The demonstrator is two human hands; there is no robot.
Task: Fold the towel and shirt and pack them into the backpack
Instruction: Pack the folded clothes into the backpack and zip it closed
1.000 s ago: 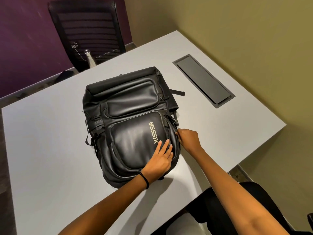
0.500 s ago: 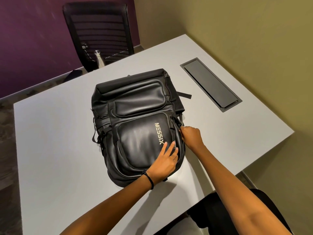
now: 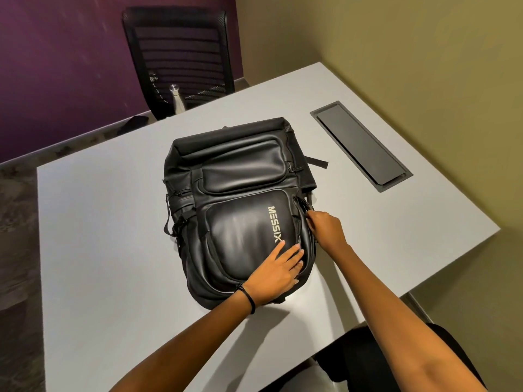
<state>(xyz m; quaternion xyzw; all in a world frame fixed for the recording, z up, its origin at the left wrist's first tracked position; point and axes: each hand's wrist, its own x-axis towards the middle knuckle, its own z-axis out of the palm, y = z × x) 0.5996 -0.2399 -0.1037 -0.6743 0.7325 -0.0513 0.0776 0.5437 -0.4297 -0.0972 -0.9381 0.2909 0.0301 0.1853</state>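
Observation:
A black leather-look backpack [image 3: 237, 199] with the word MESSIX on its front pocket lies flat on the white table [image 3: 107, 236], front side up and closed. My left hand [image 3: 276, 274] rests flat on the lower right of the front pocket, fingers spread. My right hand [image 3: 325, 229] is at the bag's right side with its fingers pinched at the zipper there. No towel or shirt is in sight.
A dark rectangular cable hatch [image 3: 360, 145] is set into the table at the right. A black mesh office chair [image 3: 178, 58] stands behind the far edge, with a white bottle [image 3: 177, 99] in front of it. Walls close in on the right.
My right hand has slid a little up along the bag's right side zipper. My left hand stays pressed on the front pocket. The view has shifted slightly.

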